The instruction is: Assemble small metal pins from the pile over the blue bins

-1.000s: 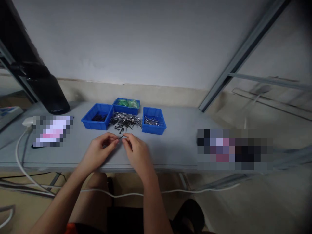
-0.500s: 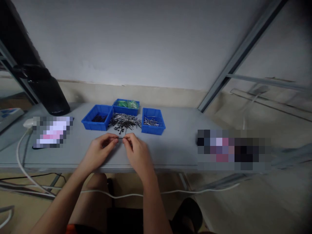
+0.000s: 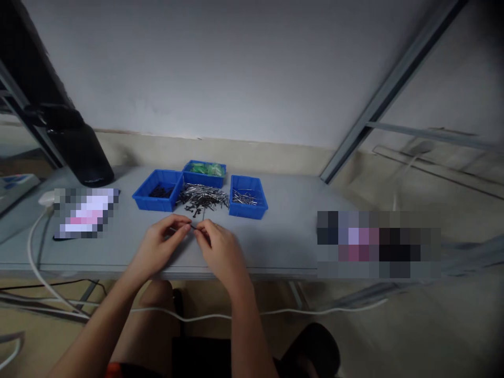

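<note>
At the near edge of a grey tabletop [image 3: 275, 247], a seated person brings both hands together over a small, dark, thin piece of hardware [image 3: 192, 226], pinched between the fingertips. The left hand [image 3: 159, 247] has its grip closed down on one end of the piece, thumb against forefinger; the right hand [image 3: 218, 249] meets it from the other side, fingers curled and closed at the tips, though whether it truly clamps the piece or only touches it is too small to tell. The piece sits just above the tabletop, between the 2 hands and just in front of a loose pile of screws and nails [image 3: 202, 197].

Behind that pile stand 3 blue bins: the left bin [image 3: 157, 190] holds dark fasteners, the rear bin [image 3: 205, 170] holds green parts, and the right bin [image 3: 248, 197] holds silvery nails or pins. A black cylinder [image 3: 81, 152] stands at the far left by a white cable [image 3: 33, 247], well apart from the hands.

By the look of it, the step in hand is sorting: 1 item drawn from the mixed pile is being turned and checked at the fingertips. The next move, judged from the layout, calls for a firm one-handed pinch on the piece, a short reach over the pile without brushing it, and a release into the bin whose contents match, the left one if the piece is indeed a dark screw.
</note>
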A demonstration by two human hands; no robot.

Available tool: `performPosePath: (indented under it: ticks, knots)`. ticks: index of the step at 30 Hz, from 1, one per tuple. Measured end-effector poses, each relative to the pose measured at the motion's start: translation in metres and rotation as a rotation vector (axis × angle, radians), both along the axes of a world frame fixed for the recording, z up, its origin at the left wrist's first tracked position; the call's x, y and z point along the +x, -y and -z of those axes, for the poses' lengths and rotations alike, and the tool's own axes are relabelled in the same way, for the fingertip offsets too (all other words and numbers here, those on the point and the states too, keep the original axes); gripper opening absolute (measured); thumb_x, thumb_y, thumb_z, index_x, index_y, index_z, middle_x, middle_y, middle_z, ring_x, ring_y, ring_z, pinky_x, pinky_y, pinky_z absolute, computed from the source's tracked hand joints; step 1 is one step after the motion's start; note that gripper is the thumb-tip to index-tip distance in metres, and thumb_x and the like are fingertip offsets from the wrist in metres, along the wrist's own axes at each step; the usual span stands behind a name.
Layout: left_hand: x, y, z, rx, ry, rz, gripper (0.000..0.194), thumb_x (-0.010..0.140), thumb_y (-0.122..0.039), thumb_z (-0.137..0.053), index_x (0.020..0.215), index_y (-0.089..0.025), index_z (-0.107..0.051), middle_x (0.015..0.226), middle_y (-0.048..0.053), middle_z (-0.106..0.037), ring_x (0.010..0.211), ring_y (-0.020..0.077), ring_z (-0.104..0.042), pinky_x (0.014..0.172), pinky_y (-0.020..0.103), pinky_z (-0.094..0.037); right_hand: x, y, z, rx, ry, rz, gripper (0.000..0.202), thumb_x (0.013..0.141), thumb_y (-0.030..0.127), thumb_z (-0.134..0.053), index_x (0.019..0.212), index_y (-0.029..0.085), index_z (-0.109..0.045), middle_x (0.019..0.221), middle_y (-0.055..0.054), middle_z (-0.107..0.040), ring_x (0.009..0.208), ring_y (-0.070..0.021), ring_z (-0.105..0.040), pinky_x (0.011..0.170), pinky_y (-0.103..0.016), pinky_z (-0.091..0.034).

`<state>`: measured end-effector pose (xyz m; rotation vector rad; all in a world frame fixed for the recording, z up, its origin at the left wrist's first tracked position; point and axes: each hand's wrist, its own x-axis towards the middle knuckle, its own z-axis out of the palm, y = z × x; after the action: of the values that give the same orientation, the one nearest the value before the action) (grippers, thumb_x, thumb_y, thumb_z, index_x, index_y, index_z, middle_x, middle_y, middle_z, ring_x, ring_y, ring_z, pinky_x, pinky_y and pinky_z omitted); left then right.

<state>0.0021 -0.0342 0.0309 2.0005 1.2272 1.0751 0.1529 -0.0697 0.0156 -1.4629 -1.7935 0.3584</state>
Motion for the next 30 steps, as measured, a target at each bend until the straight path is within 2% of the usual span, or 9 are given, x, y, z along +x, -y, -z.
performPosePath:
  ticks: [5, 16, 30]
  knots:
    - [0.0000, -0.0029, 0.0011, -0.003, -0.001, 0.041, 0.028, 0.080, -0.042, -0.055, 0.090, -0.017, -0.065, 0.085, 0.005, -0.070, 0.078, 0.0190, -0.063, 0.073, 0.029, -0.051, -0.0002, -0.0008, 0.0015, 0.031, 0.005, 0.026, 0.013, 0.091, 0.020, -0.048, 0.091, 0.020, -0.060, 0.084, -0.004, -0.070, 0.078, -0.0183, -0.064, 0.066, -0.027, -0.041]
    - [0.0010, -0.0037, -0.0012, 0.001, -0.027, -0.020, 0.031, 0.078, -0.044, -0.055, 0.088, -0.016, -0.067, 0.087, 0.006, -0.072, 0.079, 0.0203, -0.064, 0.074, 0.029, -0.052, -0.0002, -0.0011, 0.0025, 0.049, 0.004, 0.029, 0.016, 0.092, 0.020, -0.043, 0.091, 0.020, -0.059, 0.087, -0.005, -0.070, 0.077, -0.0183, -0.064, 0.065, -0.027, -0.040]
    - [-0.0004, -0.0006, -0.0012, 0.014, -0.034, -0.030, 0.033, 0.076, -0.044, -0.056, 0.091, -0.017, -0.069, 0.092, 0.007, -0.073, 0.084, 0.0215, -0.066, 0.078, 0.030, -0.053, 0.0003, -0.0011, 0.0019, 0.033, -0.032, 0.038, 0.016, 0.092, 0.022, -0.043, 0.092, 0.021, -0.059, 0.087, -0.004, -0.070, 0.079, -0.0187, -0.064, 0.066, -0.027, -0.041]
